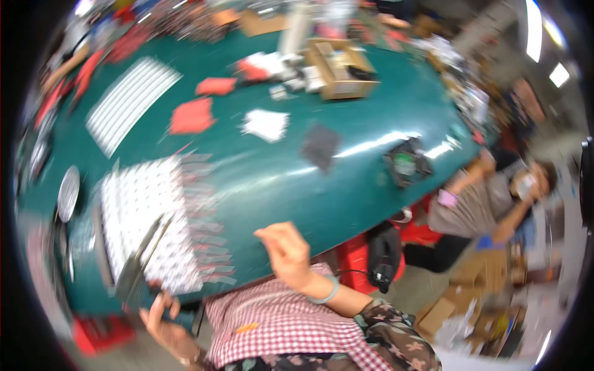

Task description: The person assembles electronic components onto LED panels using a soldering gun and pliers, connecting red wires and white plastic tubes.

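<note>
Over the table's near edge, my right hand [289,255] is raised, thumb and fingertips drawn together; anything between them is too small or blurred to make out. My left hand [162,324] is at the lower left, fingers curled, just below a dark tool with two long thin prongs [133,272]. Blur hides whether the hand touches that tool. The prongs lie across a white board with rows of small dark marks [145,198]. Many thin reddish strips [207,229] stick out from the board's right side.
The green table [260,179] holds a striped white sheet [133,102], red pieces [192,116], a white stack [266,125], a dark grey square [320,147], an open carton [346,86] and a black bundle [408,162]. A round metal dish [68,193] lies left. A person [476,204] sits right.
</note>
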The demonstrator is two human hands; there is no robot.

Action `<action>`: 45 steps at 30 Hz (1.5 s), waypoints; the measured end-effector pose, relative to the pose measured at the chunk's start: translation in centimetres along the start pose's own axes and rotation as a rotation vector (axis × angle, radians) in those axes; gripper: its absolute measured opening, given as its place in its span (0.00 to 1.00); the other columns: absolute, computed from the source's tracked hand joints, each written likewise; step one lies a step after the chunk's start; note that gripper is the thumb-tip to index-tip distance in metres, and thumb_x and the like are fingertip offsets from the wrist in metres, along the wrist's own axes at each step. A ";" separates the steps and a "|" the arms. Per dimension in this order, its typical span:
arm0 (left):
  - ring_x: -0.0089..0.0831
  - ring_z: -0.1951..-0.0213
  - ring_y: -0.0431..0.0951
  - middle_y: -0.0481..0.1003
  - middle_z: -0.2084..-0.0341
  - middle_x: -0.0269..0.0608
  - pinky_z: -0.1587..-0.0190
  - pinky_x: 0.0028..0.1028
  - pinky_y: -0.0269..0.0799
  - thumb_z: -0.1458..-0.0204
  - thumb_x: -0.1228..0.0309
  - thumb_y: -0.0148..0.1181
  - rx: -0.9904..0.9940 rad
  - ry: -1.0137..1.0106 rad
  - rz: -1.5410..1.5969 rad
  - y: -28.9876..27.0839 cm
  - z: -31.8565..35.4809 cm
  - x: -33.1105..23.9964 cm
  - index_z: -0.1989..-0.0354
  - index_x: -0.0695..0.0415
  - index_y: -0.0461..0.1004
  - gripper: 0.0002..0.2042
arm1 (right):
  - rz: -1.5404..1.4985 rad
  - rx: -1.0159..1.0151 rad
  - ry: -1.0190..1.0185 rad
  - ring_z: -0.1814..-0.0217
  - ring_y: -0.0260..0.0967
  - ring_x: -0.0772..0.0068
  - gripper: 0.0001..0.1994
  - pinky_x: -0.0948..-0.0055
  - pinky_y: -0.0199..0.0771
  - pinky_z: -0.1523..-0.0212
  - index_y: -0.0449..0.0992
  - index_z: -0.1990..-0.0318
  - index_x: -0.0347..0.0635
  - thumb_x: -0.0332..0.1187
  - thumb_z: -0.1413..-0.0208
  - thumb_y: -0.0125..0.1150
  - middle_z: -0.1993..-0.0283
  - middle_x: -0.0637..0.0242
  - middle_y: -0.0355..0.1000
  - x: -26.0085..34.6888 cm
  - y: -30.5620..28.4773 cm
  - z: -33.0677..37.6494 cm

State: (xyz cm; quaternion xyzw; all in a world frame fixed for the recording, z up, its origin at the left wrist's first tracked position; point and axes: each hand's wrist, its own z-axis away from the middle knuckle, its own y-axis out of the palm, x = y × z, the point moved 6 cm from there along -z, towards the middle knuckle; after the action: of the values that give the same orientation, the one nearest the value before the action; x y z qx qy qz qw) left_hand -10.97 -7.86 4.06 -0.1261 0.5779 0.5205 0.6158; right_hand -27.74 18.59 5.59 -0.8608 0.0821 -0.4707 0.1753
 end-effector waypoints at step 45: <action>0.41 0.71 0.79 0.77 0.69 0.49 0.67 0.31 0.75 0.57 0.82 0.66 0.101 0.289 -1.001 -4.9 7.6 -0.8 0.66 0.68 0.78 0.09 | 0.045 0.499 -0.389 0.67 0.66 0.61 0.15 0.67 0.70 0.68 0.77 0.59 0.35 0.16 0.58 0.66 0.66 0.60 0.69 5.8 14.4 1.5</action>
State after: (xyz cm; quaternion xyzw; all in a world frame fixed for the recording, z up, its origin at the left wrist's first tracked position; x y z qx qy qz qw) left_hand -2.52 -4.64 4.84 -0.4274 0.5502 0.1113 0.7086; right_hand -23.02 3.83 3.96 -0.8630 -0.0520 -0.2990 0.4040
